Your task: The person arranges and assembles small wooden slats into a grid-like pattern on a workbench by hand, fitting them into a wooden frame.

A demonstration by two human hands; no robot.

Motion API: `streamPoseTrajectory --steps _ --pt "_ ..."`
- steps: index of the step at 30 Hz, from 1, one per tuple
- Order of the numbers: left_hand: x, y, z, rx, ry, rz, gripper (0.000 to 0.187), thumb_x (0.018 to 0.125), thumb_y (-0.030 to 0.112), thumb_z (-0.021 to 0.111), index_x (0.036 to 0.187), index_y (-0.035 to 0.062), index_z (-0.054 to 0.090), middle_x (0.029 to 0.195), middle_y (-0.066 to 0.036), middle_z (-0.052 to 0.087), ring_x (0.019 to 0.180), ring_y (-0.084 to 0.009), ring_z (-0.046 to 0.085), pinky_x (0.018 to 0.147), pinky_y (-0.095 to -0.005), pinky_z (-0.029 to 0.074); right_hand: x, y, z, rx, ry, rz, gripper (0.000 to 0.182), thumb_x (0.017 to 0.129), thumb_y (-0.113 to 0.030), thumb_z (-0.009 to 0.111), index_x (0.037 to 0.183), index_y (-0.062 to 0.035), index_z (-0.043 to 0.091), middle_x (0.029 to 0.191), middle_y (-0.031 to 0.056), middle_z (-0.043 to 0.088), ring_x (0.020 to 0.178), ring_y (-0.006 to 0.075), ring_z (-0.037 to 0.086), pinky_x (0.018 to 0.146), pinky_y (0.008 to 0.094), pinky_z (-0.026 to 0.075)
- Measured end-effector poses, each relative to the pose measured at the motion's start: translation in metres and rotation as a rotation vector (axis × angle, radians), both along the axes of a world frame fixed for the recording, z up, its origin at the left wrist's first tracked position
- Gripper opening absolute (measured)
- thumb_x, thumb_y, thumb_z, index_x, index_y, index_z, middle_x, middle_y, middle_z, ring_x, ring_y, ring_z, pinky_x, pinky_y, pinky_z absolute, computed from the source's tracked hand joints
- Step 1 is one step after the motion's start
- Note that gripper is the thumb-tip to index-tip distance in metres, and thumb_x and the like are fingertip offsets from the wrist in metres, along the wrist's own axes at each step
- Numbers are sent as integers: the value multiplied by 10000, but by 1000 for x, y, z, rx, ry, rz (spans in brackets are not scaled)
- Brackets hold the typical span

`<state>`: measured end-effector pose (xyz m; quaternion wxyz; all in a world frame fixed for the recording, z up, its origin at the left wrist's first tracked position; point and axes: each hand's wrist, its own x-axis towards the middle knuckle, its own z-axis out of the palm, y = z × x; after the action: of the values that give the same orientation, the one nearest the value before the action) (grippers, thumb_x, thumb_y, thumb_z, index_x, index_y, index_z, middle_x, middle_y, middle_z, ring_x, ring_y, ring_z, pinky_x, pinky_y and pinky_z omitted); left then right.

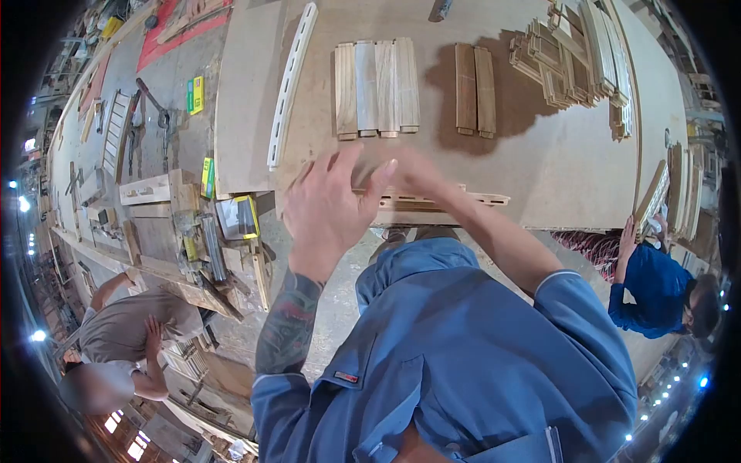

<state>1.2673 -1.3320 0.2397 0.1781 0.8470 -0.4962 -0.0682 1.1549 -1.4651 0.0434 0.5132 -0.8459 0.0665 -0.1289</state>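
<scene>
My left hand (328, 202) is raised over the near edge of the worktable (532, 181), fingers and thumb apart, with nothing seen in it. My right hand (397, 171) is smeared by motion and partly hidden behind the left thumb, so its fingers cannot be read. Just below the hands, slotted wooden strips (478, 198) lie along the table edge. Beyond them, several pale wooden slats (387, 85) sit side by side. Two browner slats (475, 89) lie as a pair to their right. A white slotted strip (293, 85) rests at a slant on the left.
Piled wooden slats (567, 58) stand at the far right of the table. On the left bench are yellow-green boxes (195, 95), clamps (158, 108) and wood pieces. A person in a brown shirt (127, 328) is at lower left, another in dark blue (652, 289) at right.
</scene>
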Motion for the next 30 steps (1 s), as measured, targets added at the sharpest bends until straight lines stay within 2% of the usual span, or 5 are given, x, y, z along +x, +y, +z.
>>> streamPoseTrajectory --steps 2,5,11,15,30 --pt "0 -2 -4 -13 11 33 475 923 533 604 1113 103 673 989 -133 698 882 -351 678 717 -445 537 24 -27 -19 -457 395 -765 545 875 -279 655 1322 10 539 1280 205 618 1193 431 557 968 526 456" --pt "-2 -2 -3 -30 22 66 486 918 552 602 1096 107 679 972 -132 699 860 -351 683 694 -442 536 61 -30 -63 -652 592 -1069 609 872 -354 667 1321 33 529 1384 195 553 1265 426 506 1027 554 405" --pt "-5 2 -2 -63 27 83 515 921 577 585 1075 97 689 935 -142 705 841 -369 689 668 -451 539 35 -75 -23 235 676 -695 541 832 -356 709 1188 43 623 1152 211 687 1019 338 675 860 435 525" --pt "-6 5 2 -15 66 123 521 935 571 567 1104 101 713 971 -150 716 877 -360 685 721 -439 530 -20 -30 18 554 56 -738 262 877 -215 703 1034 -5 697 941 113 730 853 177 683 778 320 535" --pt "-3 15 -10 -123 150 121 526 1003 579 427 1098 142 703 937 -128 707 870 -372 672 722 -467 512 -50 61 24 -48 184 -141 356 795 -56 679 1144 -125 676 910 208 698 898 367 680 753 427 543"
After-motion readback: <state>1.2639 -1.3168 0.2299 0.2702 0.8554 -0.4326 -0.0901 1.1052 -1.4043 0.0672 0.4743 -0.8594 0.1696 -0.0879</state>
